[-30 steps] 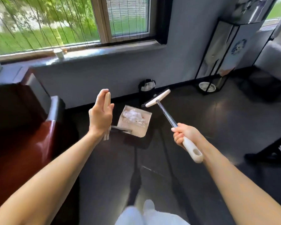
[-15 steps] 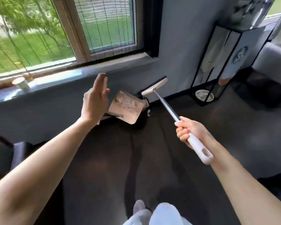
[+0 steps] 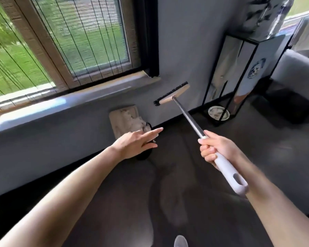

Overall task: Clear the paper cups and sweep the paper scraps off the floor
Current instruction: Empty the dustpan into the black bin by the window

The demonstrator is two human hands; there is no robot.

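My left hand [image 3: 136, 142] is palm down with the index finger straight, holding a beige dustpan [image 3: 120, 120] by a handle hidden under the hand. The pan is tipped steeply against the grey wall, and white paper scraps [image 3: 133, 120] slide from it toward a black bin [image 3: 144, 155], which my hand mostly covers. My right hand [image 3: 214, 148] grips the white handle of a broom. Its metal shaft points up and away, and the broom head [image 3: 173, 94] hangs in the air near the wall, off the floor. No paper cup is in view.
A window sill [image 3: 70, 102] runs along the wall on the left. A black-framed stand [image 3: 239, 77] with a round dish [image 3: 218, 113] at its foot stands at the right, with a grey sofa [image 3: 296, 72] beyond. Dark floor lies under me, my shoe [image 3: 180, 241] at the bottom edge.
I have stepped closer to the wall and the bin. My left hand turned from upright to palm down, tipping the dustpan over the bin. The broom head rose higher.
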